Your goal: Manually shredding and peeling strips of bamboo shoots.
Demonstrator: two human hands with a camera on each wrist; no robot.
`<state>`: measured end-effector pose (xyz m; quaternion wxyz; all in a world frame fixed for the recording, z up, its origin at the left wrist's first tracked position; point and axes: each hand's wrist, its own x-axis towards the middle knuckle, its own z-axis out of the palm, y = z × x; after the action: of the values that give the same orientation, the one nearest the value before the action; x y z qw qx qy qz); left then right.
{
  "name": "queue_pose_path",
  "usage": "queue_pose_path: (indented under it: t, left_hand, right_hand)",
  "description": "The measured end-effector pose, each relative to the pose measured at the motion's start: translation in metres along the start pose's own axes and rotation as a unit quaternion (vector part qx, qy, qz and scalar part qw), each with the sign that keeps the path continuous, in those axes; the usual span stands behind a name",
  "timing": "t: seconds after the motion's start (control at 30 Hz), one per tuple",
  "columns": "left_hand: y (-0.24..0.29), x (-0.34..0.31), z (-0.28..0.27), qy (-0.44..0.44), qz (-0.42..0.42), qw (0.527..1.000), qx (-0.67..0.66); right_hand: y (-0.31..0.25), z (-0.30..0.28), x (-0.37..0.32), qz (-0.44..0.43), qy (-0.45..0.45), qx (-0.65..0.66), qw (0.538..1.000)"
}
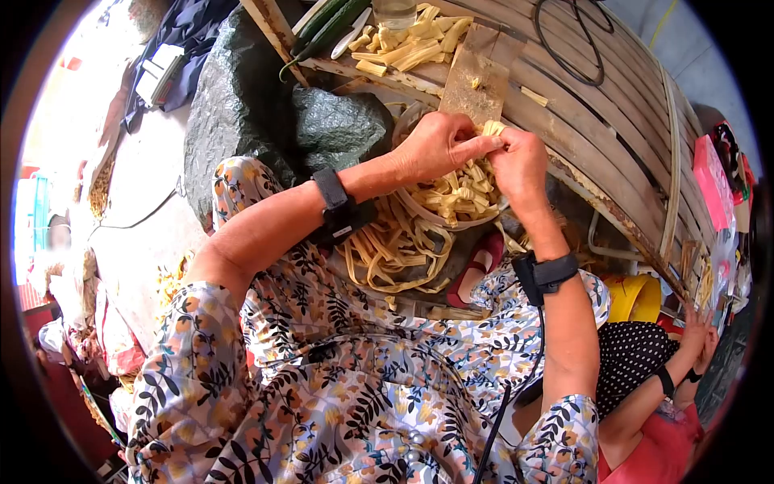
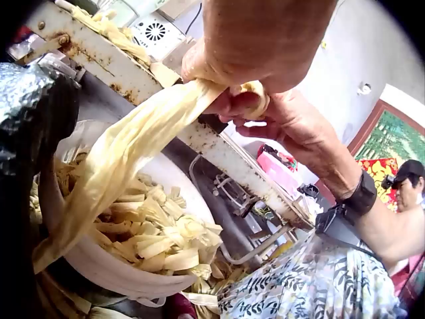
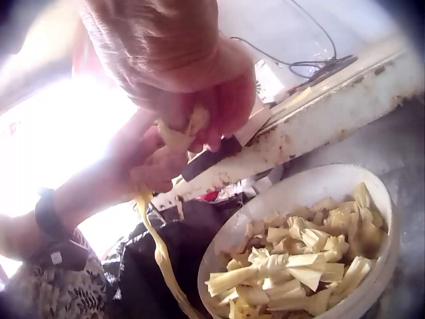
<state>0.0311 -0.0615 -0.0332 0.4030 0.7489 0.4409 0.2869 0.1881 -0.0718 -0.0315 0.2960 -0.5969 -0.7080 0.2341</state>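
Note:
Over a white tub point(image 2: 199, 199) full of short knotted strip pieces point(image 1: 459, 198), both hands meet at a soft, pale yellow strip point(image 2: 126, 146). My left hand point(image 1: 439, 145) pinches the strip, and its long end hangs down past the tub's rim. Close against it, my right hand point(image 1: 520, 161) grips the folded part, with a bit of the strip showing above the fingers in the head view. In the right wrist view the strip bends between the fingers of the two hands; the curled right hand point(image 3: 172, 73) hides part of it.
Long strips point(image 1: 395, 254) lie below the tub beside a dark green plastic bag point(image 1: 339, 121). On the rusty-edged slatted bench point(image 1: 580, 121) are a wooden board point(image 1: 480, 73), cut pieces point(image 1: 419, 48) and cucumbers point(image 1: 330, 28). Another person's hands point(image 1: 700, 335) show at right, near a yellow bucket point(image 1: 633, 298).

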Motion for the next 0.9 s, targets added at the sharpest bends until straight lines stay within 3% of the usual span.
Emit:
queue_pose_path:
  t: [0.03,0.13,0.17,0.27,0.37,0.43,0.53,0.6,0.77,0.83,0.9]
  left_hand:
    - [-0.003,0.000,0.002,0.030,0.013,0.999,-0.019]
    - [-0.012,0.000,0.010,0.094,0.023,0.991,-0.093]
    - [-0.013,0.001,0.010,0.079,-0.040,0.980,-0.180]
    - [-0.012,0.001,0.007,0.020,-0.209,0.890,-0.406]
    - [0.001,0.000,-0.006,-0.081,-0.211,0.821,-0.524]
    - [0.007,-0.001,-0.008,-0.095,-0.193,0.829,-0.517]
    - [0.003,-0.001,-0.006,-0.102,-0.172,0.868,-0.455]
    - [-0.006,-0.001,-0.008,-0.139,-0.163,0.846,-0.488]
    - [-0.019,-0.003,-0.011,-0.188,-0.164,0.824,-0.508]
    - [-0.021,-0.003,-0.007,-0.198,-0.157,0.828,-0.501]
    - [-0.020,-0.002,-0.008,-0.199,-0.156,0.830,-0.498]
  right_hand:
    - [-0.005,0.000,-0.002,-0.019,0.035,-0.068,0.997]
    - [-0.001,0.002,-0.001,-0.144,0.077,0.055,0.985]
    - [0.000,0.001,-0.001,-0.187,0.090,0.091,0.974]
    - [-0.004,-0.009,0.000,-0.181,0.092,0.164,0.965]
    - [0.002,-0.023,0.006,-0.020,0.109,0.411,0.905]
    - [0.014,-0.037,0.011,0.054,0.124,0.482,0.866]
    - [0.016,-0.038,0.009,0.091,0.099,0.490,0.861]
    - [0.018,-0.039,0.010,0.113,0.069,0.482,0.866]
    - [0.008,-0.032,0.002,0.133,-0.147,0.425,0.883]
    - [-0.002,-0.020,0.002,0.112,-0.178,0.414,0.886]
    - [-0.002,-0.009,-0.001,0.113,-0.133,0.480,0.860]
